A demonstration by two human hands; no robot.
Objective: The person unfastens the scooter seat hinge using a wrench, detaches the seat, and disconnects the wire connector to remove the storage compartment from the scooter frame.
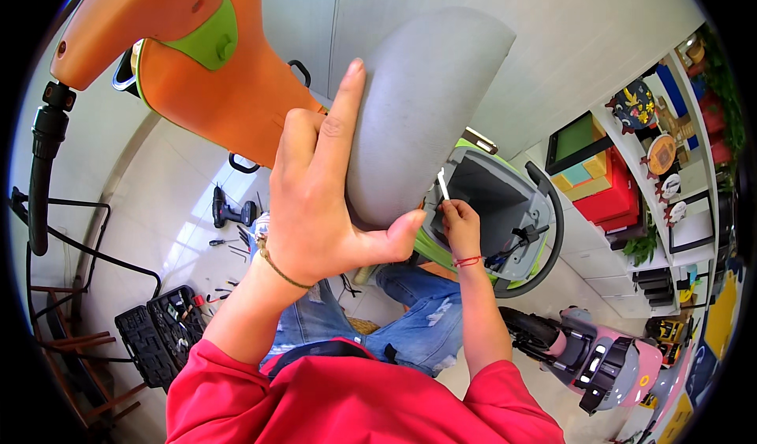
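Note:
My left hand is spread, its index finger and thumb stretched out, against the side of a grey curved seat tilted upright on a scooter. In my right hand, a small silver wrench is pinched, its head pointing up near the seat's lower edge. That hand is over the rim of an open grey storage bin in the scooter's green body. Black wiring lies in the bin's near right part. Whether the wrench touches a fastener, I cannot tell.
The scooter's orange front rises at far left. A cordless drill and loose tools lie on the floor, near an open black tool case. A black rail curves round the bin. A pink scooter and shelves stand right.

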